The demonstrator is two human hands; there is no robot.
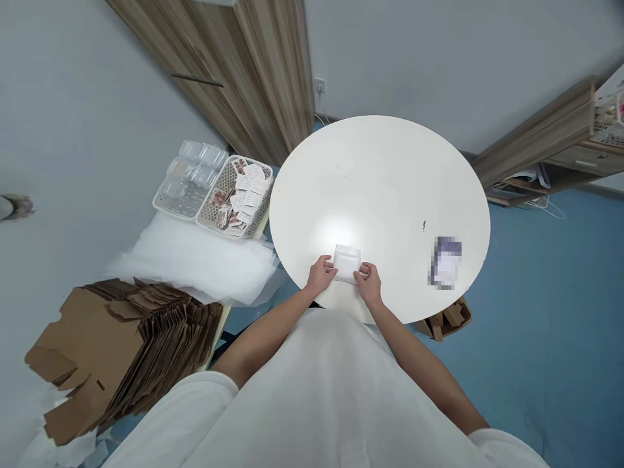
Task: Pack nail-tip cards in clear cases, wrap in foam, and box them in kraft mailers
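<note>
A small white square pouch (347, 261) lies on the round white table (380, 175) near its front edge. My left hand (322, 273) pinches the pouch's left edge with curled fingers. My right hand (369, 281) grips its right edge the same way. Both forearms reach in from below over my white shirt.
A small purple-and-white item (445, 261) lies on the table's right side. At the left stand a white basket of small packets (238, 195), a clear plastic tray (188, 179), clear bags (195, 257) and a stack of flat cardboard boxes (117, 344). More cardboard (446, 318) lies under the table's right.
</note>
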